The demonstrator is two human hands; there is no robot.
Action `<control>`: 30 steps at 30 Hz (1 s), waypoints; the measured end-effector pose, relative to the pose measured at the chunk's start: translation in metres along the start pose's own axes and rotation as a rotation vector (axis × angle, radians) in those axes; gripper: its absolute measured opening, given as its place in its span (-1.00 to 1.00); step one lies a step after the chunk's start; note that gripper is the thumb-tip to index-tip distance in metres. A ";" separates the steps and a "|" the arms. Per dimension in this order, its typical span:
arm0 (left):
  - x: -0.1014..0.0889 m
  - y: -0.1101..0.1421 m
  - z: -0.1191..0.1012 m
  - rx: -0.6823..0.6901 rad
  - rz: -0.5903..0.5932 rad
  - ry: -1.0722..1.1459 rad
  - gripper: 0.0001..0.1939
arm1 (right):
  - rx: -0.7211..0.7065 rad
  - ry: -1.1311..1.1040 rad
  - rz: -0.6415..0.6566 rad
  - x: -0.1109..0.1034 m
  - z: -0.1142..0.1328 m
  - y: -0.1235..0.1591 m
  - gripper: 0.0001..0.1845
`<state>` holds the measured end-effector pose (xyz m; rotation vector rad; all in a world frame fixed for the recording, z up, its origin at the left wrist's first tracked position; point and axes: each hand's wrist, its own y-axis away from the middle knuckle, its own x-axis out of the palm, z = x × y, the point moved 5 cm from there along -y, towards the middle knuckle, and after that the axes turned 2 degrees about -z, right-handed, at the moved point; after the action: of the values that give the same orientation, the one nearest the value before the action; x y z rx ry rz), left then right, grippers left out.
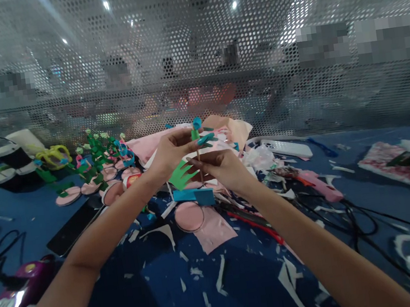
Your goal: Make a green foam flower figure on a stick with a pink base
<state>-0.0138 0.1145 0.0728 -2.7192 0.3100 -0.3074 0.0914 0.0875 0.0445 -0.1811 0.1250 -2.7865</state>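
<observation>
A small paper flower (197, 123) with a curled blue top, green paper below it and a thin brown stick (200, 170) as its stem stands upright between my hands. My left hand (174, 152) closes its fingers around the upper stem, just under the blue top. Lower down, the fingertips of my right hand (225, 168) pinch the stick. Below my hands lie a green paper piece cut into points (181, 178), blue paper strips (195, 195), a round pink disc (189, 217) and a pink paper sheet (215, 230).
Several paper flowers on pink discs (69, 195) stand at left, near a black phone (74, 226) and a purple power strip (18, 299). A pink glue gun (320, 184) lies at right among black cords. Paper scraps litter the blue table; a perforated metal screen (190, 39) rises behind.
</observation>
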 end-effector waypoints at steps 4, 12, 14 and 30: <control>0.001 0.000 0.000 -0.002 0.037 -0.053 -0.61 | 0.049 0.032 0.029 -0.001 -0.002 0.001 -0.53; -0.003 -0.001 -0.002 0.034 0.016 -0.037 -0.63 | 0.075 0.016 0.027 -0.006 -0.008 -0.001 -0.64; -0.006 -0.002 -0.003 0.033 -0.013 -0.014 -0.63 | 0.086 0.012 0.060 -0.004 -0.010 -0.001 -0.64; 0.007 0.001 0.007 -0.081 0.261 -0.063 -0.50 | 0.063 -0.204 -0.120 -0.014 -0.006 -0.003 -0.55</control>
<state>-0.0054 0.1142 0.0671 -2.7180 0.6640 -0.1374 0.1029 0.0951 0.0376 -0.4699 -0.0249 -2.8655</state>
